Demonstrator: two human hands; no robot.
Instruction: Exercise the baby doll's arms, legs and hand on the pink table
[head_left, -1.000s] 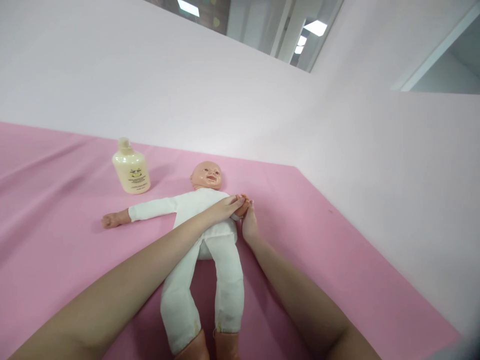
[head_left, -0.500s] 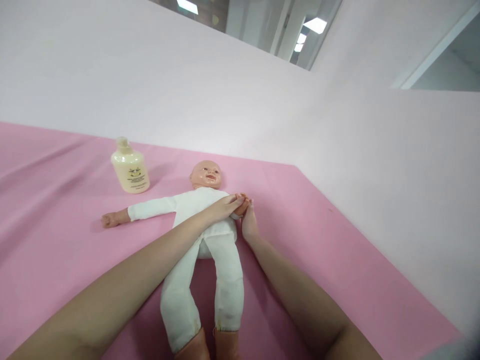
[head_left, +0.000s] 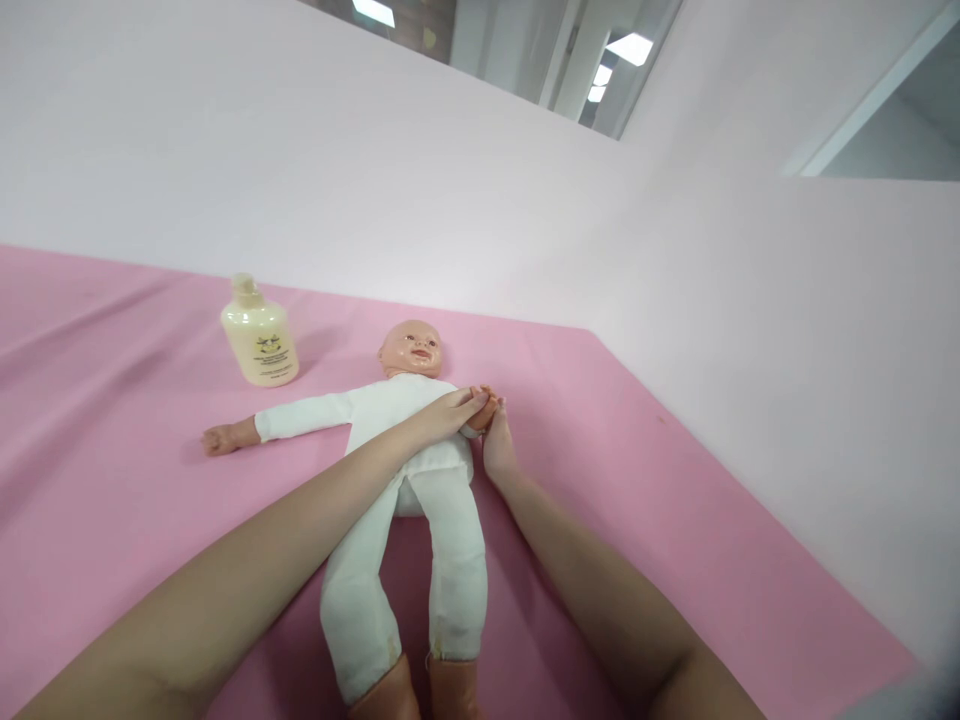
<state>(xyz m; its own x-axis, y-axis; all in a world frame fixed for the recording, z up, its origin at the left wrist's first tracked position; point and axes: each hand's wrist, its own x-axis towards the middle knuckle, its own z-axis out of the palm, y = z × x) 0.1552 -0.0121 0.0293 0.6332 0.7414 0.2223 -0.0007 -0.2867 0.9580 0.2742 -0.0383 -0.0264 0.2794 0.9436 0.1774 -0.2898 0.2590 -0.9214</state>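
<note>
A baby doll [head_left: 409, 410] with a white cloth body and plastic head, hands and feet lies face up on a pink cloth. My left hand [head_left: 454, 412] reaches across its chest, fingers closed on the doll's hand [head_left: 482, 415] at the right side of the body. From the right, my right hand [head_left: 499, 442] is closed around the same doll's hand, its fingers partly hidden behind it. The doll's other arm [head_left: 304, 416] stretches out to the left on the cloth.
An upright pump bottle [head_left: 262, 340] of pale yellow liquid stands left of the doll's head. The pink cloth [head_left: 135, 520] covers the surface up to white walls [head_left: 337, 180] behind and on the right. Glass panes [head_left: 517, 50] are set in the walls above.
</note>
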